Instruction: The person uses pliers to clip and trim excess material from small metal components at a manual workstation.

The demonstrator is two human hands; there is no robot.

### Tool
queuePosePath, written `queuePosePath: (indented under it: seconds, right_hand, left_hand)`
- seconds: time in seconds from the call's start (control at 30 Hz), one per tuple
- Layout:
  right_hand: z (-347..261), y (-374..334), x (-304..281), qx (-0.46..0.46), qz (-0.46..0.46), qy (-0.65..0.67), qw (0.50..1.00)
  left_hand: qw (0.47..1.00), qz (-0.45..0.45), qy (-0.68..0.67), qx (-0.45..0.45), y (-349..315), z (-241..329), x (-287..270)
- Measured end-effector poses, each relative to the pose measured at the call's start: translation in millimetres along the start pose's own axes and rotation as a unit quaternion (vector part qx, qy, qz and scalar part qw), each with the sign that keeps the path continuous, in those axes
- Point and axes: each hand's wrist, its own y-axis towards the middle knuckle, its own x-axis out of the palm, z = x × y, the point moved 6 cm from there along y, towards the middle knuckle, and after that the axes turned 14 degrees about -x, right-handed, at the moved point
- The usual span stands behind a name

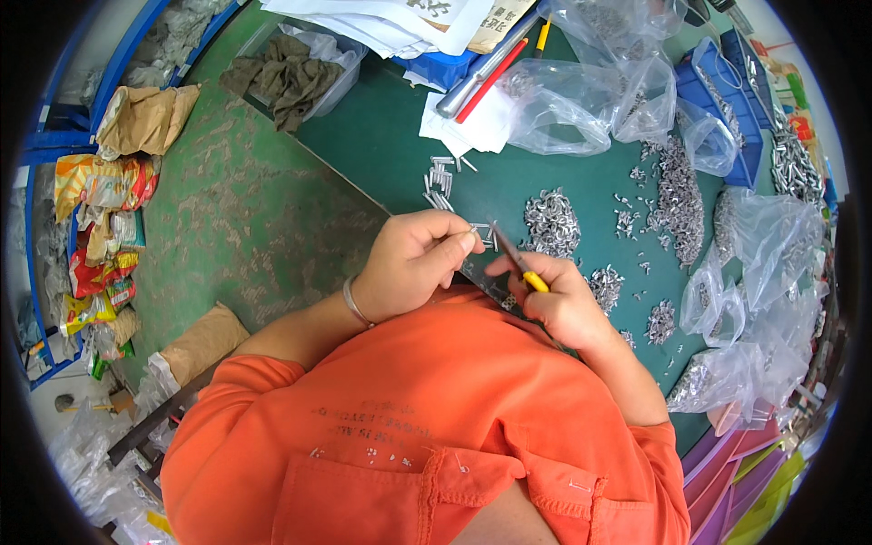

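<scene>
My left hand is closed in a pinch at the table's near edge. A small silvery metal piece shows at its thumb and fingertip, too small to name. In my right hand is a tool with a yellow handle and a dark, tapered blade; whether it is a file or a knife I cannot tell. The blade's tip points away from me, a little right of the left fingertips. Short metal pins lie just beyond my left hand. Past the blade sits a heap of small curved metal pieces.
More small metal parts are spread over the green table on the right. Clear plastic bags and blue bins border them. Papers, a red stick and a plastic tub with cloth lie at the back.
</scene>
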Motion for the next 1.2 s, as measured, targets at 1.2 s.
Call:
queuePosePath:
  seconds: [1.2]
  right_hand:
    - [-114, -40, -404, -0.310, 0.531, -0.004, 0.789]
  left_hand:
    - [0.993, 0.095, -0.058, 0.029, 9, -2, -26]
